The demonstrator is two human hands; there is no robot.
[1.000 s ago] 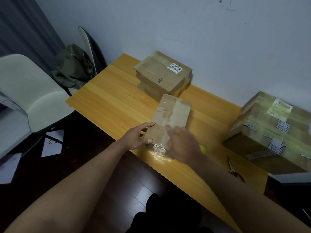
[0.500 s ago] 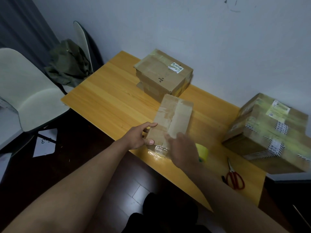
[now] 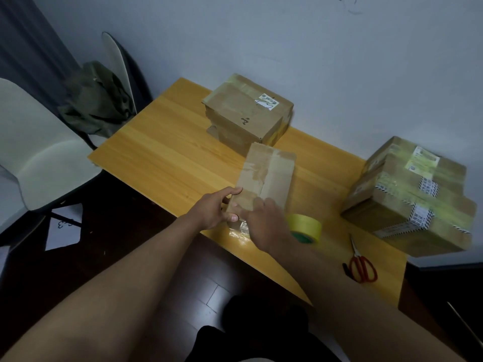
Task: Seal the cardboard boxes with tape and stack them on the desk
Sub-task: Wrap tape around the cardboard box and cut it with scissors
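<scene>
A long narrow cardboard box [image 3: 269,173] lies on the wooden desk [image 3: 170,155] near its front edge, with clear tape along its top seam. My left hand [image 3: 215,208] grips the box's near left corner, thumb against its end. My right hand [image 3: 264,224] rests flat on the near end of the box top; its fingers are blurred. A roll of yellow tape [image 3: 307,227] lies on the desk just right of my right hand. A taped stack of boxes [image 3: 248,113] stands at the back. A larger taped stack [image 3: 413,194] sits at the right.
Red-handled scissors [image 3: 362,266] lie on the desk near its front right corner. A pale chair [image 3: 34,150] stands to the left, a second chair with a green garment [image 3: 99,100] behind it. The wall runs close behind the desk.
My right hand has slid toward me along the box top, down to its near end, uncovering the tape roll. My left hand keeps its grip. The view has shifted so the scissors show.
</scene>
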